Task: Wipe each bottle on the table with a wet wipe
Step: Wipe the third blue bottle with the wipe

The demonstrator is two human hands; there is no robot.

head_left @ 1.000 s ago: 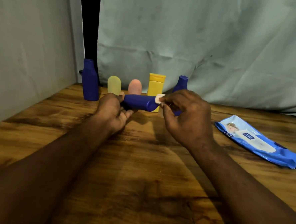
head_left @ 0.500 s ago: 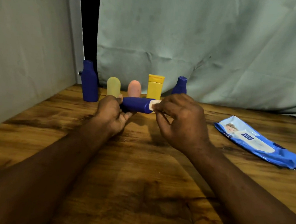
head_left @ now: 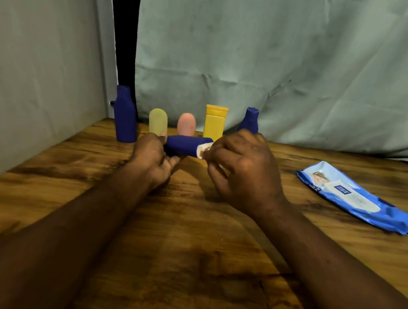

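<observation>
**Wipe working along the blue bottle**

On the table (head_left: 191,261) the pack (head_left: 353,197) lies well right, and five bottles (head_left: 186,124) stand at the back. The left hand (head_left: 150,156) grips the blue bottle (head_left: 184,145), held level before that row. The right hand (head_left: 240,163) pinches the wipe (head_left: 203,150) against its right end. Over the last second the bottle dropped slightly and the wipe slid inward, so wiping seems underway.

Blue bottle (head_left: 184,144) horizontal (lifted), white wipe (head_left: 202,150) at its end

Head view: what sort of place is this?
Likely a makeshift recording corner: a wooden table against a draped cloth backdrop, a row of small bottles set out, and a wet-wipe pack.
</observation>
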